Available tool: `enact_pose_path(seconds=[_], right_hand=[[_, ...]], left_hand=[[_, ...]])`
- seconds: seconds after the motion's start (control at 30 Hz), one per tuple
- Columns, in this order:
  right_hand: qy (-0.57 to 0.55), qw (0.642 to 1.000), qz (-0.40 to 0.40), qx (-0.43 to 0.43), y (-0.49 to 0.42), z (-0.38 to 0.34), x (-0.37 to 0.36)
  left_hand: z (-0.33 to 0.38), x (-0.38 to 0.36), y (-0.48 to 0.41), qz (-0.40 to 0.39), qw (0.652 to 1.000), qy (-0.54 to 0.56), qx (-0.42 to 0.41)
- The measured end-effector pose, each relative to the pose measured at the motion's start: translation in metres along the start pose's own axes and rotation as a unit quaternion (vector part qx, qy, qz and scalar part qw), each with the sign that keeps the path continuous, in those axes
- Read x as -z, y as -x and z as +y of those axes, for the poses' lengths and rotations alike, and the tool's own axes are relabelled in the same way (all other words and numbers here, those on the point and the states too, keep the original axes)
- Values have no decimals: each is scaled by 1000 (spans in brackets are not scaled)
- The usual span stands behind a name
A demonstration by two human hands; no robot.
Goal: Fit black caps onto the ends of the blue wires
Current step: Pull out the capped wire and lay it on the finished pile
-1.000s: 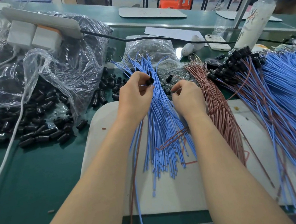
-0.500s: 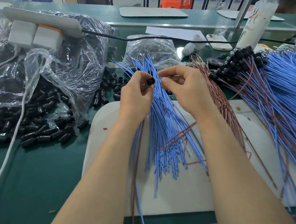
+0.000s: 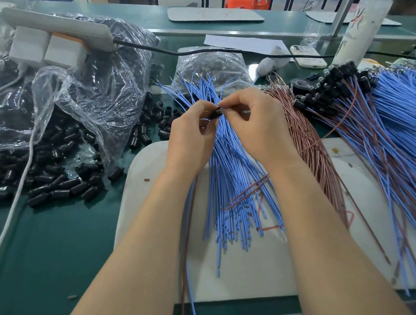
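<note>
Blue wires (image 3: 230, 180) fan across the white mat (image 3: 264, 266). Left hand (image 3: 189, 136) is over the mat's far edge, fingers (image 3: 203, 106) pinching one black cap (image 3: 214, 112). Right hand (image 3: 254, 124) is just beside it, fingers pinched against the cap's end; can't tell if a wire tip is in there. Loose caps (image 3: 58, 183) are heaped on the green worktop (image 3: 57, 250) left of the mat, capped wires (image 3: 405, 136) right of it.

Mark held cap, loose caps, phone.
Held cap (image 3: 215, 113): head view, black body.
Loose caps (image 3: 61, 189): head view, middle of pile.
Phone (image 3: 308, 56): head view, white back.
</note>
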State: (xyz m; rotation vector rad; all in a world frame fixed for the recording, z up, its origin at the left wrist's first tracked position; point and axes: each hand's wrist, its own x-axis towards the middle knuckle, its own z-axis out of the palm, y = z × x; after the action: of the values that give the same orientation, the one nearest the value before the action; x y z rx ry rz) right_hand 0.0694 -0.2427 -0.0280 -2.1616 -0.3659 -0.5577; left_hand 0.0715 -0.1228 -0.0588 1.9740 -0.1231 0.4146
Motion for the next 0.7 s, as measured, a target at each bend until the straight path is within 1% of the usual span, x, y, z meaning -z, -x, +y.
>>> enact_pose_path(seconds=[0.13,0.23,0.4,0.6,0.7], right_hand=[[15,1000,-11,-15,-1,2,6],[-4,998,-33,-44,-2,5,11],[-39,995,-60,-67,-4,11,19],[-131,982,-74,-111,-4,15,19],[-243,957,-46,-154,-3,16,15]], left_hand=[[0,2,1,-6,998,-50,-41],[0,5,1,-17,994,-83,-65],[4,7,3,-37,993,-85,-76],[4,8,2,-37,993,-77,-84],[4,6,0,-39,996,-41,-73]])
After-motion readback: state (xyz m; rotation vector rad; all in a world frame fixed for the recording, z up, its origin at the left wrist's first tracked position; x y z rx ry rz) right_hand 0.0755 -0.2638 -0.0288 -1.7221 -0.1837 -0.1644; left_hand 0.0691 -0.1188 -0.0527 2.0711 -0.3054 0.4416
